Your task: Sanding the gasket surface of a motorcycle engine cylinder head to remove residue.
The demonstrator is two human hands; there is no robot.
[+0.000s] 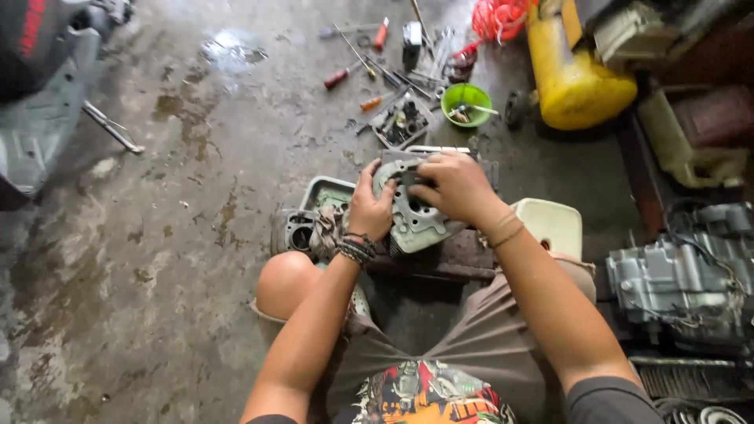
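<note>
Seated low on the concrete floor, knees spread, with the work kept between them at the centre of the view. Both hands clamped on 1 grey engine cylinder, its bore and gasket face turned upward. Left hand wrapped around the edge at 9 o'clock of the part, fingers closed on it, probably to steady it. Right hand laid over the top edge at 1 o'clock, fingers curled down on the metal; whether a small tool or scraper sits under these fingers, impossible to tell. Cylinder resting on a dark wooden block, which raises it off the floor and gives a firm base.

Just at 9 o'clock of the left hand, a dirty rag and a second dark round part, kept within easy reach. Behind, at 11 o'clock, a shallow metal tray.

Farther away at 12 o'clock, a green bowl with small pieces, a square tray of parts, and screwdrivers with red and orange handles spread on the floor. At 1 o'clock a yellow tank lying on its side, no label readable. At 3 o'clock a grey engine block. No packages or signs visible nearby.
</note>
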